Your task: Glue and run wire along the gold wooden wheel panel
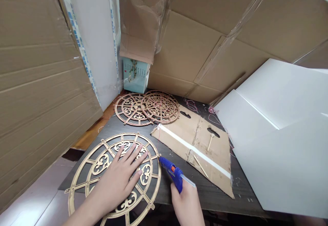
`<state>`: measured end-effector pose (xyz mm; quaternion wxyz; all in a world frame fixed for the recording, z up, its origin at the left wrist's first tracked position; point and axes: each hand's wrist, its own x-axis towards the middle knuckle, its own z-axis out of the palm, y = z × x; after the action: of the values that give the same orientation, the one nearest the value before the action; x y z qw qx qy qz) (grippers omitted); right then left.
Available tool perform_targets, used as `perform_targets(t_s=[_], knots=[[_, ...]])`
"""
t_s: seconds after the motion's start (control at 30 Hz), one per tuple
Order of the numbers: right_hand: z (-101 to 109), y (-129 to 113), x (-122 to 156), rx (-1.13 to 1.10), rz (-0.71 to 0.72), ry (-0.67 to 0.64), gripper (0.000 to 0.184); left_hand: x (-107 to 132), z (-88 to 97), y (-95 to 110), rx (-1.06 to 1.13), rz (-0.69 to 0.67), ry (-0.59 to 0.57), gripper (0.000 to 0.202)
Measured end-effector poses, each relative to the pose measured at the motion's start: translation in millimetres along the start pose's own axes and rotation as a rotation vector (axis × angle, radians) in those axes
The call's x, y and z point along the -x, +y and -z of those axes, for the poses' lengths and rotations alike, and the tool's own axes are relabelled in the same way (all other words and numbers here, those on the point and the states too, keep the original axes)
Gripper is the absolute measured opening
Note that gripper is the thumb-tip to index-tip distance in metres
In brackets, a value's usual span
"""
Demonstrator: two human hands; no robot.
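Observation:
My left hand (119, 173) lies flat with fingers spread on a round openwork wooden panel (155, 175) with scroll cut-outs. The panel sits at the table's near left and juts past its front edge. My right hand (188, 202) is wrapped round a blue hot glue gun (175, 173), with a clear glue stick (188, 180) poking out of its back. The gun's nozzle points up and left, at or very close to a small tab on the panel's right rim. Whether glue is coming out is too small to tell.
Behind, more round wooden panels (130, 121) overlap, edged with reddish cord. A cardboard sheet (176, 144) with a white strip bears two thin wooden sticks (201, 167). Tangled pink string (212, 110) lies at the back. White boards (276, 144) stand right; cardboard walls (189, 45) and a light-blue box (135, 75) bound the rear.

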<state>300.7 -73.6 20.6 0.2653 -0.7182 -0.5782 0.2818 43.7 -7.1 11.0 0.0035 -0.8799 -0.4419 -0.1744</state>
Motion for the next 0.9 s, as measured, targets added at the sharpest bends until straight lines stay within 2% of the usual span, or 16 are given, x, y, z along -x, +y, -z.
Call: perform_targets(t_s=[0.23,0.4,0.47,0.77,0.9], knots=[[0,1,-1,-0.020,0.002,-0.008,0.035,-1,0.1,-1,0.000,-0.015,0.019,0.060],[6,-11,-2,0.092,-0.068,0.021,0.034,0,-0.9,-1,0.004,-0.006,-0.001,0.060],[11,-15,-4,0.123,-0.089,-0.005,0.032,0,-1.5,-1,0.000,-0.001,-0.012,0.061],[16,-17,-15,0.071,-0.113,-0.043,0.032,-1,-1.6,-2,0.011,0.008,0.019,0.060],[18,-18,-16,0.058,-0.109,-0.061,0.033,-1,-2.4,-3,0.000,-0.009,-0.001,0.060]])
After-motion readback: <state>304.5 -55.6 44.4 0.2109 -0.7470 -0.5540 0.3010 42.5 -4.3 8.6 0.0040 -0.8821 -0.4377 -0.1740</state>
